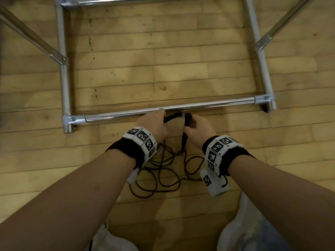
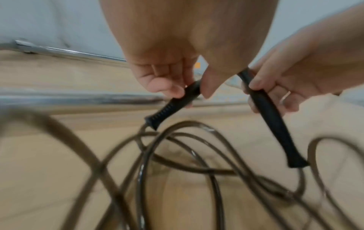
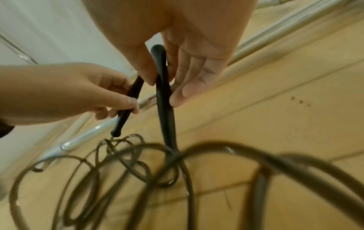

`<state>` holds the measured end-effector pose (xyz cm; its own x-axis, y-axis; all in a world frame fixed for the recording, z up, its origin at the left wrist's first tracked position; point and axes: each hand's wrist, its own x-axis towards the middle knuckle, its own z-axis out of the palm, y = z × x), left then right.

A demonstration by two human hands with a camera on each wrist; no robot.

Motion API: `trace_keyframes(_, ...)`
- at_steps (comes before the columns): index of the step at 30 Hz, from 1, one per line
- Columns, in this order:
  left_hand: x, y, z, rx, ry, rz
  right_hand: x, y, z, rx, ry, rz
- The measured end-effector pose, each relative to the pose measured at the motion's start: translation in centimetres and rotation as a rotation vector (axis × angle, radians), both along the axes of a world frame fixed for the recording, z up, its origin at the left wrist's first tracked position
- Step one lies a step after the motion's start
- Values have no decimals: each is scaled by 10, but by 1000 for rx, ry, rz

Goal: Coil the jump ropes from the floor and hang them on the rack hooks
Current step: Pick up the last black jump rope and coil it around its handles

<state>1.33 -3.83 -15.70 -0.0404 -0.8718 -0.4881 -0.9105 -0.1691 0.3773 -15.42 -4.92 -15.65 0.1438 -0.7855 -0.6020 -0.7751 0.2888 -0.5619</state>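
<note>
Here left hand (image 1: 154, 125), right hand (image 1: 200, 131) grip handles (image 2: 269, 115), cord-ends down.

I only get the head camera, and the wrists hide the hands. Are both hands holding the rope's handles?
Observer: Yes. The left wrist view shows the left hand pinching one black handle between thumb and fingers.
Operator: And the other one?
Observer: The right hand pinches the second handle, which hangs nearly straight down.
Operator: Is the rope neat yet?
Observer: No. The brown rope lies in loose, crossing loops on the wooden floor under both handles.
</note>
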Motion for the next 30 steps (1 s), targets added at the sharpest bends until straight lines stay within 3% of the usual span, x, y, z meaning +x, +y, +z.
trace_keyframes(4,12,-16,51,-143,205,167,9,-14,39,-159,-139,-63)
trace_keyframes(8,16,-33,122,-270,307,225,26,-29,107,-332,-265,-65)
trace_keyframes(12,18,-32,201,-436,290,243,28,-32,189,-486,-342,-71)
trace_keyframes(16,23,-19,278,-639,253,264,22,-26,268,-595,-309,0)
trace_keyframes(20,28,2,343,-900,251,368,19,-7,344,-663,-509,-16)
trace_keyframes(22,31,10,371,-959,337,457,18,1,372,-696,-549,27)
trace_keyframes(26,30,23,418,-992,601,560,12,5,402,-780,-354,88)
trace_keyframes(30,33,30,441,-1208,689,694,-1,-4,408,-769,-57,37)
